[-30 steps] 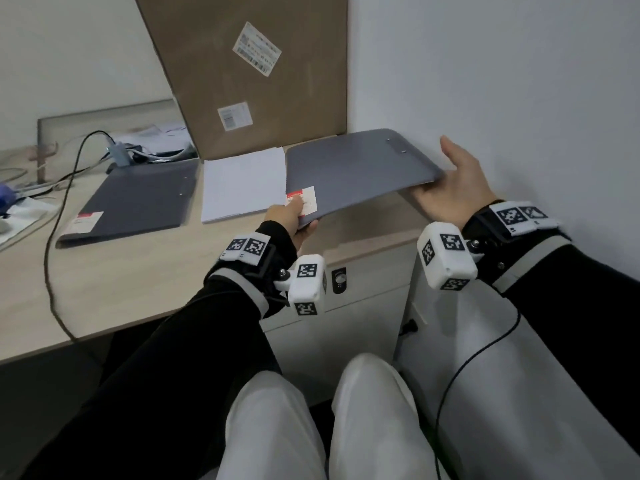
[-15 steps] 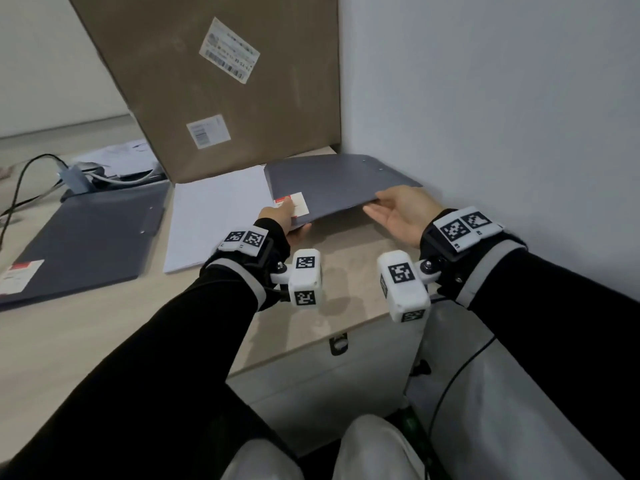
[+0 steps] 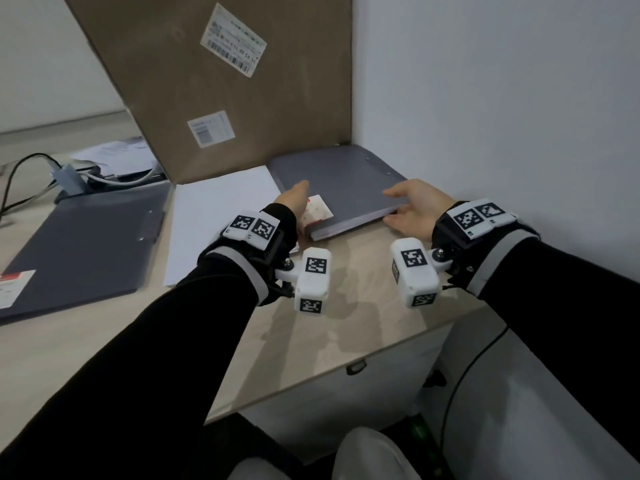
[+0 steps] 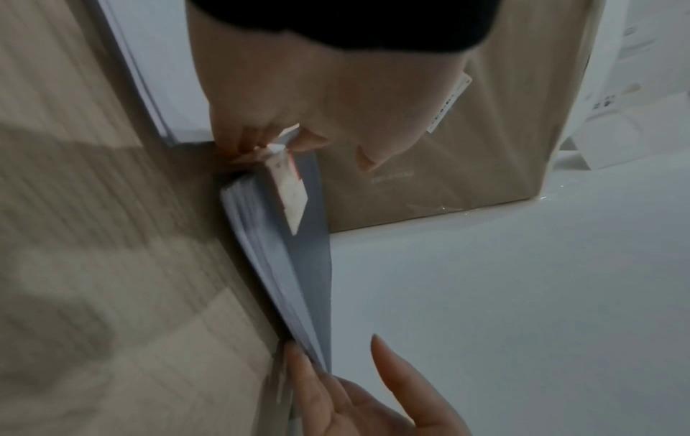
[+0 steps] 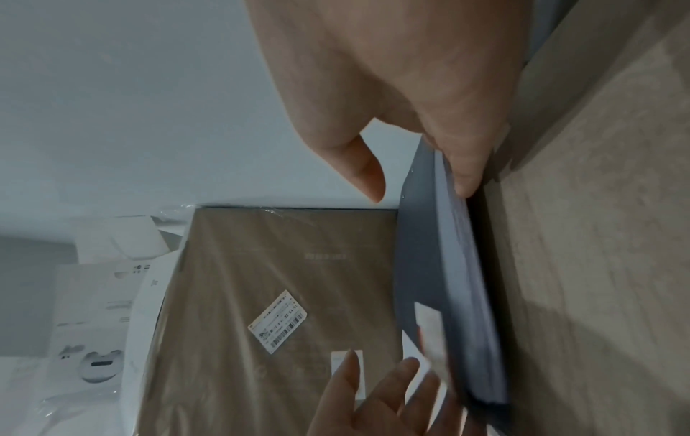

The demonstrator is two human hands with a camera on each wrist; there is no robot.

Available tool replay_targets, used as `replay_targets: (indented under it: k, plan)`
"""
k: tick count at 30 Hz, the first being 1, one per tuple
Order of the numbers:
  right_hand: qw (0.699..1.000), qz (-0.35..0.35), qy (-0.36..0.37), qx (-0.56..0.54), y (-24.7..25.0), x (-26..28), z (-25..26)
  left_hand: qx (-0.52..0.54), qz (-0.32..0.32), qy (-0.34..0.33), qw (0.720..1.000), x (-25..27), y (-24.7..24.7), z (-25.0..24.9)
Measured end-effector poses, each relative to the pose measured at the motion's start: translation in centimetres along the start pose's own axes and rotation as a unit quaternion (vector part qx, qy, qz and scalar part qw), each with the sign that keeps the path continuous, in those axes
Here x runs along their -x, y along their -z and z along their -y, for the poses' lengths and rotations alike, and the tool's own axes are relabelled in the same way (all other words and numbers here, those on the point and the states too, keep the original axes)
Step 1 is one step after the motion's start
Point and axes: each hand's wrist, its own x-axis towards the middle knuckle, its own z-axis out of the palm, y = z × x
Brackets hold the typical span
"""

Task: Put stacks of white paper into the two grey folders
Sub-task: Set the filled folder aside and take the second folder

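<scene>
A filled grey folder [image 3: 341, 188] lies flat in the far right corner of the bench [image 3: 349, 337], against the white wall [image 3: 502, 98] and the tall cardboard box [image 3: 221, 88], with white sheets showing along its near edge. The left hand [image 3: 294, 202] pinches the folder's near left corner by its red-and-white label [image 3: 318, 212]. The right hand [image 3: 414, 209] cups the near right corner, fingers at the paper edge and thumb raised above the cover. A loose stack of white paper [image 3: 221, 220] lies just left of it, and a second grey folder [image 3: 86, 244] lies closed farther left.
</scene>
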Motion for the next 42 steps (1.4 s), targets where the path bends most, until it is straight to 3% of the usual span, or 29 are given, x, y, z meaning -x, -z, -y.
replay_targets:
  k: [5, 9, 19, 29, 35, 38, 42]
  plan:
    - [0.997, -0.034, -0.003, 0.075, -0.6, 1.9, -0.5, -0.007, 0.002, -0.024, 1.000, 1.7, 4.2, 1.1]
    - [0.990, 0.013, 0.008, 0.138, -3.9, 4.0, -1.4, 0.015, -0.045, -0.027, 0.998, 3.6, 10.4, 3.3]
    - [0.949, 0.154, 0.012, 0.275, -21.0, 7.0, -6.5, -0.007, -0.267, 0.009, 0.964, 7.2, 27.9, 9.3]
    - [0.907, 0.176, 0.045, 0.380, -33.1, 5.1, -10.3, -0.142, -0.357, 0.066, 0.921, 5.5, 35.5, 10.7]
    - [0.921, 0.168, 0.013, 0.352, -36.1, 3.0, -11.5, -0.219, -0.363, 0.133, 0.896, 2.8, 37.7, 10.8]
    - [0.930, 0.167, 0.004, 0.327, -36.4, 2.5, -11.7, -0.168, -0.361, 0.144, 0.906, 2.2, 39.2, 10.7]
    - [0.951, 0.169, 0.006, 0.259, -36.0, 2.9, -11.7, -0.146, -0.311, 0.153, 0.927, 2.5, 40.2, 10.0]
